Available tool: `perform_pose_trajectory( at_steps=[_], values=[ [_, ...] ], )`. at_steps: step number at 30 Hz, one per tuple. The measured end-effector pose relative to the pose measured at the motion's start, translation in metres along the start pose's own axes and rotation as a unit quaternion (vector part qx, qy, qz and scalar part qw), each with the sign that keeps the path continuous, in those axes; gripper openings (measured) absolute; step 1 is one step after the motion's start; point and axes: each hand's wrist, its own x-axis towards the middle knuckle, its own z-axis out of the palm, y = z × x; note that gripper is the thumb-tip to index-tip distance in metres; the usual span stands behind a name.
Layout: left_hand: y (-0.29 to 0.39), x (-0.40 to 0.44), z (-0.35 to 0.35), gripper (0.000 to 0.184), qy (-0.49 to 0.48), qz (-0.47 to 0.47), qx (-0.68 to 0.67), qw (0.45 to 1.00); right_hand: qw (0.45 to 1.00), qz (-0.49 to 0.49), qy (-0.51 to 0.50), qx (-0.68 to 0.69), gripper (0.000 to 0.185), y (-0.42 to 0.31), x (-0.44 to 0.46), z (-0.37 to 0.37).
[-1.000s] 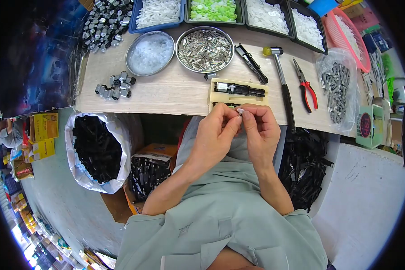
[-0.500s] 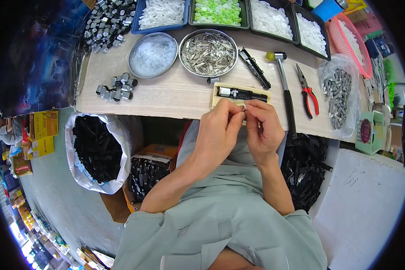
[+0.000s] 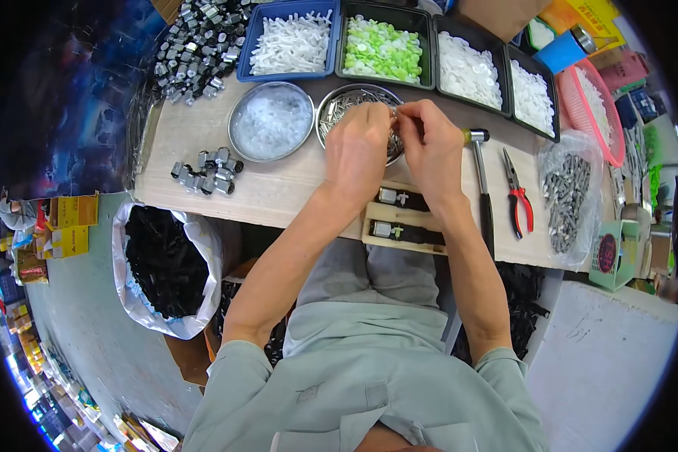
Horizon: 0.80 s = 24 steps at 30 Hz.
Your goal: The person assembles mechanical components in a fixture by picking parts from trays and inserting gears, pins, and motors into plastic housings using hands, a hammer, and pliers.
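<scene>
Above a round metal bowl of small silver metal pins, my left hand and my right hand work with their fingertips close together. Both hands are closed in a pinch. Whatever lies between the fingertips is too small to name. Nearer my body, a cream-coloured holding block carries a black plastic housing with a silver motor in it. Just behind that block is a second black housing, also with a silver part, and my right forearm partly covers its end.
A metal dish of translucent pieces and several loose motors lie left. A hammer, red-handled pliers and a bag of grey metal parts are right. Blue and black trays of plastic parts line the back.
Both hands have moved forward from the table's front edge to over the bowl of pins, still pinching. The camera view has shifted, so the table things appear lower.
</scene>
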Motion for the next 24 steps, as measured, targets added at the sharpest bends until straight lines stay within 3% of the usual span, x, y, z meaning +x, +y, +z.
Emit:
perform_pose_trajectory(
  at_steps=[2, 5, 11, 15, 17, 24],
  values=[
    [-0.006, 0.002, 0.0, 0.006, 0.007, 0.04, 0.028, 0.999, 0.999, 0.035, -0.008, 0.01, 0.006, 0.004, 0.001, 0.003],
    [-0.015, -0.002, 0.003, 0.009, 0.021, 0.018, -0.045, 0.999, 0.993, 0.106, -0.024, 0.051, 0.008, 0.004, 0.001, 0.002],
    [-0.01, 0.002, -0.014, 0.013, -0.082, -0.235, -0.247, 0.937, 0.953, 0.212, -0.081, 0.202, 0.011, -0.001, 0.002, -0.01],
    [-0.017, 0.001, -0.016, 0.014, -0.117, -0.292, -0.441, 0.841, 0.913, 0.259, -0.119, 0.292, 0.014, -0.011, 0.007, -0.021],
    [-0.015, 0.002, -0.021, 0.015, -0.13, -0.304, -0.493, 0.805, 0.914, 0.243, -0.147, 0.288, 0.013, -0.01, 0.005, -0.027],
    [-0.011, 0.001, -0.026, 0.014, -0.152, -0.282, -0.467, 0.824, 0.942, 0.162, -0.196, 0.217, 0.009, -0.008, -0.005, -0.038]
  ],
)
